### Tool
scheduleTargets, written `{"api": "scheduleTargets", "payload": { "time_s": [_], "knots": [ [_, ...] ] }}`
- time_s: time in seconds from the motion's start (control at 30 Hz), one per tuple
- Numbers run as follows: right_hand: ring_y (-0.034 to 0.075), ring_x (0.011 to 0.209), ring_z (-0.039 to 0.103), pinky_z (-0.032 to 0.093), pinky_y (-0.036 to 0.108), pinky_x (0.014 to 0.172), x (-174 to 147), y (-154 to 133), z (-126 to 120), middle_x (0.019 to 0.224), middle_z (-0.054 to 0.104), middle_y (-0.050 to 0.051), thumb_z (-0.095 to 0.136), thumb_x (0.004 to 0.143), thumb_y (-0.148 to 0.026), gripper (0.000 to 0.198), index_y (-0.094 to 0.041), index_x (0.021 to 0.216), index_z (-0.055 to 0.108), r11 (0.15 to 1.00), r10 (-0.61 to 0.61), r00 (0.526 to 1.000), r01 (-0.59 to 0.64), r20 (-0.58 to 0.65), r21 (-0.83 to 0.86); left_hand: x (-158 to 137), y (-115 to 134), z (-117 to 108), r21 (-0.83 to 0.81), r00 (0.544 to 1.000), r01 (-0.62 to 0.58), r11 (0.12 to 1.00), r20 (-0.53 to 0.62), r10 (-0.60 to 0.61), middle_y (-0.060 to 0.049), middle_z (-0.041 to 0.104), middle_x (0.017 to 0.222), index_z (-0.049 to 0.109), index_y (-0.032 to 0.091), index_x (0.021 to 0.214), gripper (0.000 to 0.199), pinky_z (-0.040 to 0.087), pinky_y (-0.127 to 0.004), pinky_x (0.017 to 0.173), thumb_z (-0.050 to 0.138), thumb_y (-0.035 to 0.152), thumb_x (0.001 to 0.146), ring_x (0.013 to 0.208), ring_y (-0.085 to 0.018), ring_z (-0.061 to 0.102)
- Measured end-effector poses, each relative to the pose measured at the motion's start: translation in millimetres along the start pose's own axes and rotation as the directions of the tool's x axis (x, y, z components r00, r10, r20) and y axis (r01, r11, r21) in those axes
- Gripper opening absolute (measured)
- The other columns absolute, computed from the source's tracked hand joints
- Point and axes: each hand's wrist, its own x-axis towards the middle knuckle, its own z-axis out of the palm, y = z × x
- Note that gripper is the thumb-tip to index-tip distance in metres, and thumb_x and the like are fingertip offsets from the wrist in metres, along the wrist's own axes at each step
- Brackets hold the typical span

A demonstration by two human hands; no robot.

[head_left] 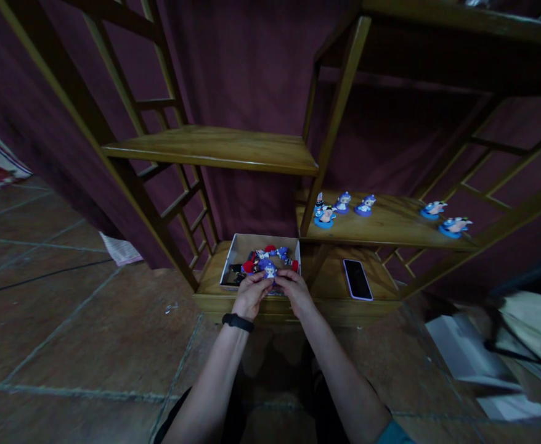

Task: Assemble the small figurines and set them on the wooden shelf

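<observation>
A small purple and white figurine [269, 269] is held upright between both hands, over the near edge of a white box [238, 246]. My left hand [251, 293], with a black band on its wrist, grips the figurine from the left, fingers closed. From the right, my right hand [296, 290] pinches it as well. The figurine's lower part is hidden by the fingers. Inside the box lie several more figurines in red, blue, purple and black, jumbled together. The box stands on the low wooden shelf, partly covered by my hands.
On the shelf to the right [386, 228] stand several purple figurines and blue-based pink ones. A phone [358, 279] lies on the bottom board. Wooden posts and a higher shelf board [215, 147] frame the box. White boxes [469, 348] sit on the tiled floor at right.
</observation>
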Motion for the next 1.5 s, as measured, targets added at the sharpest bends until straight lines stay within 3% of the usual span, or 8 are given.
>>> {"api": "scheduleTargets", "payload": {
  "time_s": [0.6, 0.8, 0.9, 1.13, 1.5],
  "knots": [
    [0.018, 0.070, 0.063, 0.051, 0.033, 0.069, -1.3, 1.0, 1.3, 0.077, 0.069, 0.001, 0.073, 0.051, -0.028, 0.025, -0.019, 0.073, 0.066, 0.998, 0.031, 0.999, -0.031, 0.007, 0.048, 1.1, -0.9, -3.7, -0.005, 1.000, -0.003, 1.000, -0.005, 0.003, -0.003, 0.067, 0.067, 0.064, 0.011, 0.077, 0.023, 0.051, -0.019, 0.059, 0.069, -0.004, 0.060, 0.057, -0.008, 0.061],
    [0.018, 0.076, 0.062, 0.050, 0.032, 0.072, -0.7, -2.6, 1.5, 0.082, 0.068, 0.002, 0.070, 0.053, -0.028, 0.024, -0.019, 0.075, 0.067, 1.000, 0.025, 1.000, -0.025, -0.008, 0.018, 2.1, 4.3, -5.6, -0.022, 0.996, 0.050, 0.999, 0.072, -0.048, -0.003, 0.068, 0.070, 0.063, 0.012, 0.076, 0.022, 0.051, -0.018, 0.061, 0.070, -0.002, 0.061, 0.061, -0.009, 0.062],
    [0.018, 0.076, 0.062, 0.050, 0.033, 0.073, -3.5, -5.8, 3.1, 0.085, 0.068, 0.002, 0.070, 0.054, -0.029, 0.024, -0.019, 0.077, 0.067, 1.000, 0.012, 1.000, -0.012, 0.014, -0.007, 4.4, 4.8, -7.5, 0.007, 0.996, 0.052, 0.999, 0.065, -0.053, 0.000, 0.065, 0.062, 0.063, 0.012, 0.071, 0.021, 0.049, -0.017, 0.058, 0.072, -0.001, 0.058, 0.055, -0.007, 0.060],
    [0.018, 0.076, 0.063, 0.050, 0.033, 0.072, -3.4, -4.7, 3.2, 0.082, 0.068, 0.002, 0.069, 0.056, -0.029, 0.028, -0.019, 0.082, 0.067, 0.999, -0.008, 1.000, 0.008, 0.006, -0.048, 7.5, 2.1, -10.7, 0.058, 0.999, 0.007, 0.998, 0.033, -0.008, 0.000, 0.065, 0.062, 0.062, 0.012, 0.065, 0.025, 0.046, -0.017, 0.055, 0.078, 0.004, 0.047, 0.055, -0.008, 0.058],
    [0.019, 0.079, 0.063, 0.050, 0.033, 0.074, -2.3, -1.3, 3.3, 0.086, 0.069, 0.002, 0.064, 0.059, -0.027, 0.028, -0.019, 0.086, 0.067, 0.992, -0.043, 0.999, 0.045, 0.019, -0.116, 3.7, -1.8, -5.5, 0.154, 0.988, -0.122, 0.981, 0.110, 0.106, 0.000, 0.063, 0.057, 0.066, 0.011, 0.069, 0.028, 0.041, -0.021, 0.055, 0.077, 0.010, 0.043, 0.051, -0.008, 0.052]
  ]
}}
